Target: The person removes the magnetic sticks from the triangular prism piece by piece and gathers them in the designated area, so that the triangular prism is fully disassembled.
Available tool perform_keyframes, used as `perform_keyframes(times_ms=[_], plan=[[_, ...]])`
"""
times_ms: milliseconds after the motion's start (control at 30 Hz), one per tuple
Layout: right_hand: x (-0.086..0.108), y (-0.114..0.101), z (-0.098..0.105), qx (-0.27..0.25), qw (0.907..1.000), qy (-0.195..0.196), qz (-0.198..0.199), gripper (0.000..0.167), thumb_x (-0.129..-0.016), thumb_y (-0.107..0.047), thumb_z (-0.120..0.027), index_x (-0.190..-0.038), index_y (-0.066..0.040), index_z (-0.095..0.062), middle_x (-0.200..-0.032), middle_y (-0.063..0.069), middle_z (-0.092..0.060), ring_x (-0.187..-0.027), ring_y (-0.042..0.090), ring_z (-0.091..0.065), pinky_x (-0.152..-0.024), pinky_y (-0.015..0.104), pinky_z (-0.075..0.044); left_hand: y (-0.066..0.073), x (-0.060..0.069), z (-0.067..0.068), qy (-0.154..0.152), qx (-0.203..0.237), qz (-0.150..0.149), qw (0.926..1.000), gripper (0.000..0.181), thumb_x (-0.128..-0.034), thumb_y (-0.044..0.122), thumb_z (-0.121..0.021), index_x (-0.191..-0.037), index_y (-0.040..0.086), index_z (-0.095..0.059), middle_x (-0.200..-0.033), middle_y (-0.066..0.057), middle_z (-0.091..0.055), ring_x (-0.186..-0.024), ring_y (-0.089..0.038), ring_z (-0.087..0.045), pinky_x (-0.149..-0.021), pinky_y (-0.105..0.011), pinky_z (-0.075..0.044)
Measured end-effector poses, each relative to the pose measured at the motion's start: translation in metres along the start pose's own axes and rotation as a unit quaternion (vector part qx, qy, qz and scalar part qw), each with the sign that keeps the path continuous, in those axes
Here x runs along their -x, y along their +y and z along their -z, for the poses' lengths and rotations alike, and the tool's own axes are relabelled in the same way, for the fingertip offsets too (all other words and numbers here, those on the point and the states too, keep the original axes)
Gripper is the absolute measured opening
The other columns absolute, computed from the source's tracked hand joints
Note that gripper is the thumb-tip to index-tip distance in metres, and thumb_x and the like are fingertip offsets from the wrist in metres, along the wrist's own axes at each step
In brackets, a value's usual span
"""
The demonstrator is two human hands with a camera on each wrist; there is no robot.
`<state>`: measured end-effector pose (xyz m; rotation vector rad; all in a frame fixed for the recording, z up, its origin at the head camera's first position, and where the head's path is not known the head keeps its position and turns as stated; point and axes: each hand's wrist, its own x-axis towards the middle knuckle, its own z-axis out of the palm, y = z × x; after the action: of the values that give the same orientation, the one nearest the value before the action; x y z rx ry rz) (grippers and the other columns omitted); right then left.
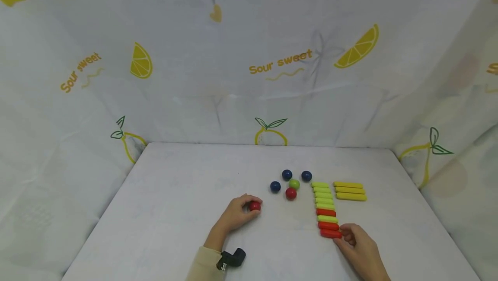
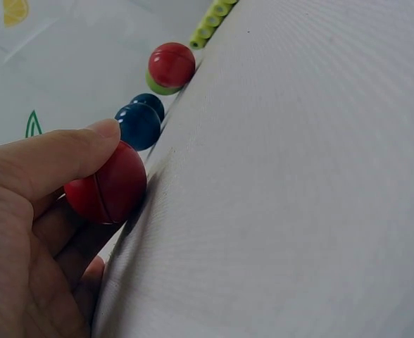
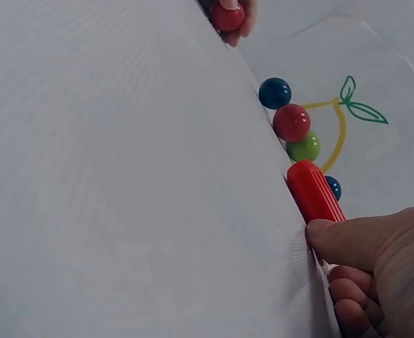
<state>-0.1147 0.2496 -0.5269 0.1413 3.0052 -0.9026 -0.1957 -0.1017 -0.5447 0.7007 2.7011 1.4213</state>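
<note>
My left hand [image 1: 235, 214] grips a red ball [image 1: 255, 206] on the white table, thumb on one side and fingers on the other. In the left wrist view a seam runs round this ball [image 2: 115, 186]. My right hand [image 1: 361, 246] pinches the right end of a red ridged stick [image 1: 329, 233], the nearest one in a column. In the right wrist view the thumb lies against that stick [image 3: 314, 190]. Directly above it in the column come another red stick [image 1: 328, 225], a yellow-green stick [image 1: 327, 219] and a third red stick [image 1: 326, 212].
Several more yellow-green sticks [image 1: 323, 195] continue the column away from me. Three yellow sticks [image 1: 350, 190] lie side by side to its right. Left of the column sit a second red ball [image 1: 291, 193], a green ball [image 1: 294, 184] and three dark blue balls [image 1: 275, 186].
</note>
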Motion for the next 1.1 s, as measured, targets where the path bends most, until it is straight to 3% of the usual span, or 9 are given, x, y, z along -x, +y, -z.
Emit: perform_keyframes(times_ms=[267,400,500,633,733,867,967,1100], plan=[[0.0,-0.002,0.002,-0.028,0.9993,-0.01,-0.022,0.053,-0.08,-0.031,-0.075,-0.117,0.0,-0.053,-0.099,0.007,-0.061,-0.088,0.017,-0.055,-0.068,0.023,-0.05,-0.001,0.0,0.0,0.004,0.008,0.011,0.9999,0.024,-0.087,0.03,-0.068,-0.11,0.024,-0.067,-0.114,0.006,-0.067,-0.122,-0.019,-0.054,-0.113,-0.047,-0.031],[0.005,-0.002,0.003,-0.043,0.9978,0.05,-0.007,0.059,-0.08,-0.036,-0.075,-0.122,-0.003,-0.05,-0.111,0.01,-0.06,-0.097,0.022,-0.058,-0.074,0.021,-0.052,0.003,-0.002,0.0,0.014,0.022,0.017,0.9995,0.025,-0.087,0.029,-0.068,-0.11,0.021,-0.068,-0.112,0.004,-0.068,-0.116,-0.018,-0.058,-0.108,-0.042,-0.04],[0.008,-0.008,0.002,-0.042,0.9934,0.104,0.025,0.055,-0.081,-0.033,-0.074,-0.122,-0.004,-0.051,-0.114,0.01,-0.06,-0.099,0.024,-0.058,-0.075,0.01,-0.048,0.006,-0.005,0.001,0.029,0.041,0.029,0.9983,0.025,-0.0872,0.026,-0.067,-0.111,0.017,-0.067,-0.111,0.0,-0.068,-0.106,-0.016,-0.06,-0.096,-0.033,-0.049],[0.012,-0.025,-0.001,-0.049,0.988,0.127,0.073,0.048,-0.079,-0.02,-0.077,-0.118,-0.005,-0.054,-0.111,0.008,-0.063,-0.098,0.022,-0.058,-0.076,-0.001,-0.039,0.005,-0.013,0.001,0.051,0.064,0.041,0.9958,0.026,-0.0875,0.022,-0.067,-0.112,0.013,-0.066,-0.112,-0.005,-0.067,-0.103,-0.018,-0.06,-0.089,-0.029,-0.052],[0.018,-0.04,-0.005,-0.067,0.9885,0.098,0.093,0.044,-0.077,-0.015,-0.078,-0.115,-0.006,-0.057,-0.109,0.004,-0.065,-0.095,0.018,-0.06,-0.078,0.007,-0.047,0.003,-0.02,-0.001,0.052,0.069,0.044,0.9953,0.027,-0.088,0.021,-0.067,-0.113,0.013,-0.066,-0.113,-0.006,-0.066,-0.106,-0.019,-0.06,-0.092,-0.031,-0.051],[0.024,-0.061,-0.013,-0.128,0.9887,0.013,0.077,0.041,-0.078,-0.019,-0.078,-0.114,-0.01,-0.06,-0.108,-0.002,-0.065,-0.095,0.01,-0.06,-0.083,0.021,-0.053,-0.003,-0.031,-0.006,0.058,0.068,0.046,0.9949,0.029,-0.0901,0.023,-0.065,-0.117,0.012,-0.063,-0.117,-0.005,-0.065,-0.109,-0.019,-0.059,-0.095,-0.033,-0.05],[0.028,-0.071,-0.021,-0.166,0.9816,-0.052,0.078,0.041,-0.079,-0.024,-0.077,-0.114,-0.011,-0.059,-0.108,-0.004,-0.065,-0.096,0.008,-0.06,-0.087,0.02,-0.052,-0.004,-0.043,-0.009,0.072,0.076,0.053,0.9931,0.03,-0.0911,0.02,-0.063,-0.12,0.01,-0.061,-0.121,-0.006,-0.064,-0.113,-0.021,-0.057,-0.097,-0.036,-0.048],[0.032,-0.075,-0.026,-0.177,0.9708,-0.118,0.11,0.044,-0.082,-0.03,-0.072,-0.117,-0.008,-0.057,-0.111,-0.002,-0.064,-0.097,0.009,-0.059,-0.086,0.016,-0.05,-0.003,-0.064,-0.011,0.082,0.077,0.064,0.9916,0.031,-0.091,0.016,-0.063,-0.121,0.008,-0.06,-0.123,-0.008,-0.063,-0.118,-0.022,-0.055,-0.101,-0.039,-0.046]])
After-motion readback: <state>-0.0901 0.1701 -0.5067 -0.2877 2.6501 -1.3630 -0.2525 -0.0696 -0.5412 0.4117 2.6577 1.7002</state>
